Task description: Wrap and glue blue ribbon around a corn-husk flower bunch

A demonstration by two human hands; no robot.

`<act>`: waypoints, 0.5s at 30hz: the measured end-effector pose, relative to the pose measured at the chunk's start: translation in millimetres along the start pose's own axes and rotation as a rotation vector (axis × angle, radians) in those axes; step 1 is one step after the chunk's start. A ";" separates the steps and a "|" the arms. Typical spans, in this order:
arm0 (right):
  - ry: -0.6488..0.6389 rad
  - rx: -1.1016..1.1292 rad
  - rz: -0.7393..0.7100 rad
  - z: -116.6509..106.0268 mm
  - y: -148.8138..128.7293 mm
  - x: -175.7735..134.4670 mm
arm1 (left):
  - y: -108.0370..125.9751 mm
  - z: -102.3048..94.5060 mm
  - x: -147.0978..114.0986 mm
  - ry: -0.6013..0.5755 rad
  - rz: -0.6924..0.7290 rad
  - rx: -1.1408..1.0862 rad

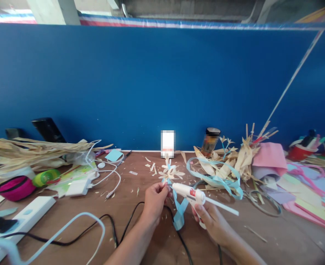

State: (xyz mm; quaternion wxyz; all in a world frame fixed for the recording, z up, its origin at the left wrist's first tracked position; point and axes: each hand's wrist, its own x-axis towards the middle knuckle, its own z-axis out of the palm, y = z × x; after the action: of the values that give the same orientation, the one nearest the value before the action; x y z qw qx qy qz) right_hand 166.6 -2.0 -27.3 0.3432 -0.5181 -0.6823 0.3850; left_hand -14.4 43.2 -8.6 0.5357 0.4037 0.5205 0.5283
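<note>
Above the table (284,235) | left hand (156,201) pinched husk flower (172,173) from below | right hand (210,219) gripped glue gun (185,191), which pointed left toward flower's base

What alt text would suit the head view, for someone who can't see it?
A person's left hand holds a pale flower while the right hand points a white glue gun at its base. Around them on a brown table lie dried husks, colored paper and a white power strip.

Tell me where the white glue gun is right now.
In the head view, the white glue gun is low and just right of centre, in the right grip, its front end close beside the left grip.
</note>
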 end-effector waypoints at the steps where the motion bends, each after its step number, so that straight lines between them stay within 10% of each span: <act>1: 0.004 -0.002 -0.003 -0.1 -0.2 0.0 | 0.0 -0.1 0.2 0.002 -0.004 0.001; 15: 0.008 0.027 0.018 1.3 -1.4 1.0 | -0.6 0.2 -0.7 -0.018 0.004 0.008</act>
State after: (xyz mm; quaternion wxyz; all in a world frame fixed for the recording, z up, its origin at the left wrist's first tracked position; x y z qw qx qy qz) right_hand 164.7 -1.5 -26.6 0.3493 -0.5213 -0.6709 0.3951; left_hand -14.0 42.4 -9.0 0.5375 0.4116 0.5171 0.5237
